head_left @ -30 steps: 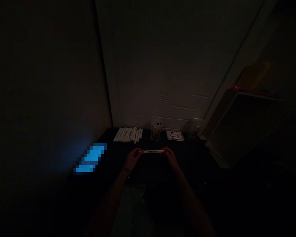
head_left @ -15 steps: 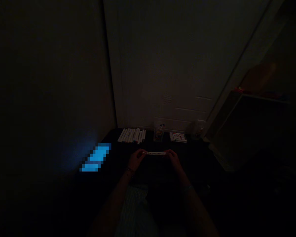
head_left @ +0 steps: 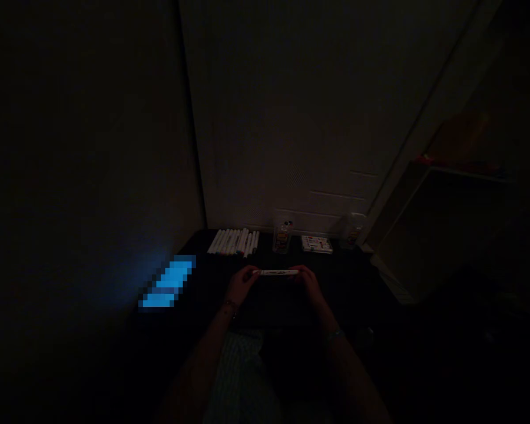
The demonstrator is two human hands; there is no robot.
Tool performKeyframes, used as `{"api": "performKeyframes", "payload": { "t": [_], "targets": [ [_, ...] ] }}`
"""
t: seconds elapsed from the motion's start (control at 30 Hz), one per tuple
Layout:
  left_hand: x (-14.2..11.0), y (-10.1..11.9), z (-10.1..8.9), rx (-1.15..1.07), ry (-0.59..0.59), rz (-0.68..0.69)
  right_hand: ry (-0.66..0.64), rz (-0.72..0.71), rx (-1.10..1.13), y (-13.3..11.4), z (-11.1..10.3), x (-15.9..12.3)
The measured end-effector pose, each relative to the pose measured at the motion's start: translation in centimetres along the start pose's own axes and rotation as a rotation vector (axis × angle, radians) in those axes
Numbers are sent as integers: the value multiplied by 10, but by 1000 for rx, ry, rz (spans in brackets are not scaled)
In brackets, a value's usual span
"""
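A white marker (head_left: 276,272) with dark print lies level between my two hands, above the dark table. The fingers of my left hand (head_left: 244,282) pinch its left end. Its right end is pinched by my right hand (head_left: 307,282). Behind my left hand, a row of several white markers (head_left: 233,242) lies side by side on the table. Beyond the held marker stands a clear plastic case (head_left: 282,237) with a few markers inside. To its right rests a flat pack of markers (head_left: 317,244). The dim light hides finer detail.
At the left of the dark table (head_left: 344,282) glows a blurred-out blue screen (head_left: 170,284). Another clear case (head_left: 352,231) stands at the back right, near the wall (head_left: 269,147). A cabinet (head_left: 424,224) with things on top is at the right.
The view has shifted slightly to and fro. Both hands keep hold of the marker, which stays nearly level.
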State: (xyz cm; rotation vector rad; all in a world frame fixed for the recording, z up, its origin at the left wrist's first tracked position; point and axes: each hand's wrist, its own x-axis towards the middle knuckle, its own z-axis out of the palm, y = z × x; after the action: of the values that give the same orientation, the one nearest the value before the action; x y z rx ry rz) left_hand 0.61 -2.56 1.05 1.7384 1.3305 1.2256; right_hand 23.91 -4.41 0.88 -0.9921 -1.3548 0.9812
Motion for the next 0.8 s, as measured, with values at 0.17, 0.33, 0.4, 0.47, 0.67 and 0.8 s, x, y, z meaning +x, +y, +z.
{"api": "performKeyframes", "payload": {
  "t": [0.17, 0.33, 0.4, 0.47, 0.67, 0.8],
  "targets": [
    [0, 0, 0, 5, -9, -13, 17, 27, -14, -4, 2, -1],
    [0, 1, 0, -4, -1, -11, 22, 12, -30, -1, 2, 1],
    [1, 0, 1, -4, -5, -5, 16, 10, -20, 0, 1, 2],
    [1, -1, 1, 2, -3, -4, 14, 18, -12, 1, 1, 2],
    [1, -4, 0, 16, -25, 3, 20, 31, -26, -1, 1, 1],
    [0, 0, 0, 2, -10, -1, 15, 15, -36, -2, 1, 1]
  ]
}}
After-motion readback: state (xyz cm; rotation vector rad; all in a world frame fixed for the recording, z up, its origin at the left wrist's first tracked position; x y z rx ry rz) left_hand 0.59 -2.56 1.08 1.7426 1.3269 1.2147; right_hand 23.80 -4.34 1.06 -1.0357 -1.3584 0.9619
